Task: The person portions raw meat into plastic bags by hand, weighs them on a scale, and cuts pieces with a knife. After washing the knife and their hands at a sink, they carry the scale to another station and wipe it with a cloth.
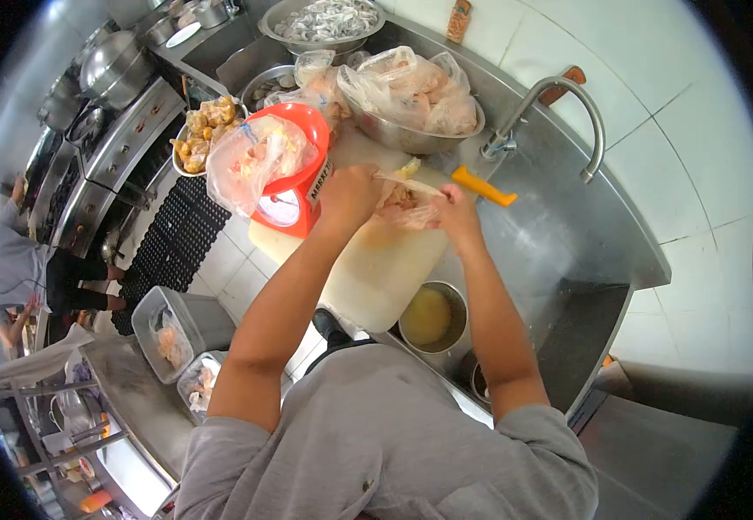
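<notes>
Both of my hands grip the top of a clear plastic bag, its edge stretched between them. My left hand is closed on the left side of the bag, near the scale. Closed on the right side is my right hand, beside a yellow-handled knife. Pale pinkish-brown pieces, which look like raw meat, show in the bag. It lies over a white cutting board. Left of my left hand, an orange-red kitchen scale bears another plastic bag of pale meat.
A metal bowl of bagged meat stands behind the board, left of the faucet. A pot with yellowish liquid is below right. Grey bins stand on the floor at left. Another person is at far left near the stove.
</notes>
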Tool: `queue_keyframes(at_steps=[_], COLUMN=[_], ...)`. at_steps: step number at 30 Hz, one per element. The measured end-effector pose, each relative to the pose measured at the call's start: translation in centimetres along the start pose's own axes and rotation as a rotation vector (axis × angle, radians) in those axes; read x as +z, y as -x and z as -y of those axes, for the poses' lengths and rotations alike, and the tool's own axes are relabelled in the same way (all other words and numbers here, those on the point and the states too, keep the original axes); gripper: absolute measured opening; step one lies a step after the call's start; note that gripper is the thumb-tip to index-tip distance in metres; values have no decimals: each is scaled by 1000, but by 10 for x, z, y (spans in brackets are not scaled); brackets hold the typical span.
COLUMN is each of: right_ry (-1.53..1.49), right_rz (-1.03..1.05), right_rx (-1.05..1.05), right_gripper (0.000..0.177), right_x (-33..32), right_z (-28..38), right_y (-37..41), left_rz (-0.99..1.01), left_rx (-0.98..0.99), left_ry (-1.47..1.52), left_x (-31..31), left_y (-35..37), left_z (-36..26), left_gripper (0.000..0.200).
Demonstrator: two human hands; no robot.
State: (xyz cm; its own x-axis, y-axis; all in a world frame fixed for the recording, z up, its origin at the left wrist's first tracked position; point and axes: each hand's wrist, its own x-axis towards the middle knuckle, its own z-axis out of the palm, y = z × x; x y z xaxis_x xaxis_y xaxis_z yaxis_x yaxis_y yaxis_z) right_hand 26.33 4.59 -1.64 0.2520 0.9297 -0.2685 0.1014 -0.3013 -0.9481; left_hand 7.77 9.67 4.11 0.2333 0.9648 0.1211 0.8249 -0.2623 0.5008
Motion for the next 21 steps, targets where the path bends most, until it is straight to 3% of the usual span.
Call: queue_keyframes(at_steps=[1, 4, 7, 10, 13, 16, 19, 21], right_ry=[-115, -15, 384, 531, 555, 865, 1297, 1231], right_rz=[-6, -8, -157, -264, -120, 183, 30, 180], right_rx=[-8, -167, -495, -665, -979, -918, -841, -939], right_gripper=[21, 16, 14, 15, 17, 14, 13, 13], right_x=[-5, -13, -14, -11, -3, 5, -9, -28], right_z=[6, 10, 10, 12, 20, 33, 1, 5], right_y=[-1, -9, -7, 11, 43, 67, 30, 4], left_rz=[0, -27, -77, -49, -42, -59, 12, 113], left_rx=[2, 19, 62, 66, 14, 13, -47, -167], left_ry=[-11, -19, 91, 274, 310, 303, 455, 606], left_x=[-4, -13, -17, -21, -19, -9, -3, -10], left_y=[2, 9, 13, 17, 18, 10, 0, 2], left_z=[-2, -2, -2, -4, -4, -1, 1, -1], left_gripper=[20, 21, 21, 21, 22, 24, 28, 33])
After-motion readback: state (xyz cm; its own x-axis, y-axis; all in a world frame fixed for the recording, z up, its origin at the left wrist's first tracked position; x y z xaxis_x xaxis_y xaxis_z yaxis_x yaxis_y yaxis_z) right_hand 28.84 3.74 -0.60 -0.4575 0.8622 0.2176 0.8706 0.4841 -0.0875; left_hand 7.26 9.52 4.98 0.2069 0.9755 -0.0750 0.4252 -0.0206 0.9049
